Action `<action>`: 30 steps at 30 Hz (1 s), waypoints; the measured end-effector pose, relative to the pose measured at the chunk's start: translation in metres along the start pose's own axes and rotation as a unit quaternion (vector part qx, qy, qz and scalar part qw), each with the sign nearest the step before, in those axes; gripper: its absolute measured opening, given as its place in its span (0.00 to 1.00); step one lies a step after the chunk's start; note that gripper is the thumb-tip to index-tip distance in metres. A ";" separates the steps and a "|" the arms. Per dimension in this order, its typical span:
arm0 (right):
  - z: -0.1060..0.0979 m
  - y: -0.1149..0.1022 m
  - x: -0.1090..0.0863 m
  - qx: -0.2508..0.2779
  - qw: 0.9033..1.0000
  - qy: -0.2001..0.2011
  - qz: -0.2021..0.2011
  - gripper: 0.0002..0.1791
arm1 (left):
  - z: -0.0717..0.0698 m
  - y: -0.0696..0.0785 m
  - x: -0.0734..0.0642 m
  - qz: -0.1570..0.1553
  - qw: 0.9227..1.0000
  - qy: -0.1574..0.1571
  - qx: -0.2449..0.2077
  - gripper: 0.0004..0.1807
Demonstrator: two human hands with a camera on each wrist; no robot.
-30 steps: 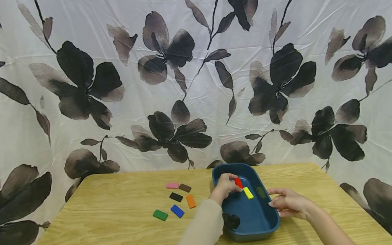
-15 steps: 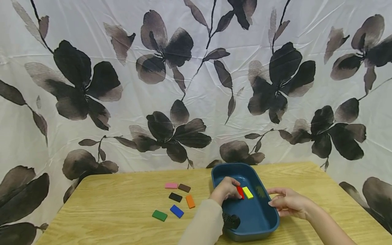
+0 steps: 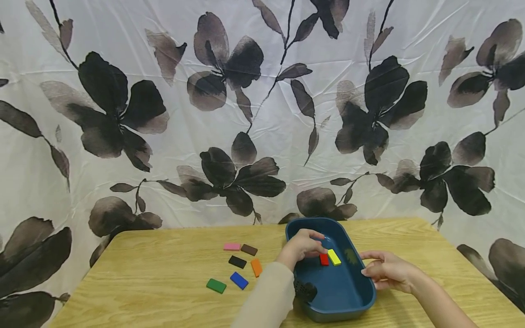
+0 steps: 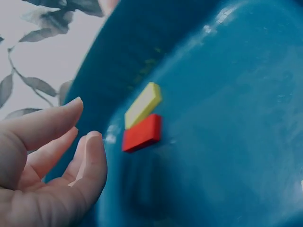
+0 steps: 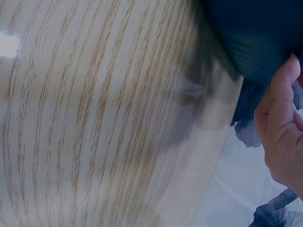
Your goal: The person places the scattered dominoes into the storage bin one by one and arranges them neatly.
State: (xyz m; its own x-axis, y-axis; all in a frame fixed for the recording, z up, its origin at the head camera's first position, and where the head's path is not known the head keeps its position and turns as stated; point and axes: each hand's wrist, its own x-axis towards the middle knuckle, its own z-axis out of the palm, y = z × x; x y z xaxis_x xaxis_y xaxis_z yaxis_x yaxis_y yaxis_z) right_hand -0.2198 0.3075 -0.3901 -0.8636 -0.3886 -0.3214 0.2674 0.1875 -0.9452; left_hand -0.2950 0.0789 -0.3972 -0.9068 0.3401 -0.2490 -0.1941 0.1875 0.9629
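Note:
Inside the blue bin (image 3: pixel 328 300), a red block (image 3: pixel 324 259) lies flat beside a yellow block (image 3: pixel 334 257); in the left wrist view the red block (image 4: pixel 143 134) touches the yellow block (image 4: pixel 143 105). My left hand (image 3: pixel 302 248) is over the bin, its fingers spread with nothing between them. In the left wrist view a gap shows between that hand (image 4: pixel 57 165) and the red block. My right hand (image 3: pixel 387 271) touches the bin's outer right side with its fingertips. The right wrist view shows the right hand (image 5: pixel 284 123) against the bin wall (image 5: pixel 265 38).
Left of the bin on the wooden table (image 3: pixel 143 273) lie loose blocks: pink (image 3: pixel 232 246), brown (image 3: pixel 249 249), black (image 3: pixel 237 262), orange (image 3: pixel 256 267), blue (image 3: pixel 239 280) and green (image 3: pixel 216 285). A floral curtain (image 3: pixel 287 182) hangs behind the table.
The red block moved toward the near side of the bin, next to the yellow block, and my left hand let go of it and rose slightly. My right hand stayed at the bin's side.

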 end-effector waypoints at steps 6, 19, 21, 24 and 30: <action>-0.001 -0.001 0.000 -0.010 1.000 0.001 0.002 0.38 | -0.016 0.021 -0.006 0.015 0.999 -0.026 -0.023 0.24; -0.001 0.003 0.002 0.004 1.000 -0.008 0.004 0.35 | -0.075 0.041 -0.030 0.045 0.996 -0.074 -0.013 0.27; -0.001 0.003 0.002 0.002 1.000 -0.008 0.004 0.35 | -0.084 0.040 -0.033 0.047 0.996 -0.076 -0.012 0.28; -0.001 0.003 0.002 0.001 1.000 -0.011 0.001 0.36 | -0.097 0.039 -0.039 0.047 0.996 -0.078 -0.009 0.27; -0.001 0.001 0.001 0.007 1.000 -0.020 -0.001 0.35 | -0.120 0.032 -0.049 0.052 0.996 -0.072 -0.011 0.27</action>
State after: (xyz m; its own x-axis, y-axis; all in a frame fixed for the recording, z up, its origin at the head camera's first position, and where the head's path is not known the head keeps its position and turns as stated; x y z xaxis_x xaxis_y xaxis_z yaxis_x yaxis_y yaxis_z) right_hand -0.2210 0.3081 -0.3914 -0.8460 -0.4248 -0.3222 0.2730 0.1741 -0.9461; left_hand -0.3017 -0.0427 -0.3415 -0.8597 0.4857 -0.1582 -0.1116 0.1236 0.9860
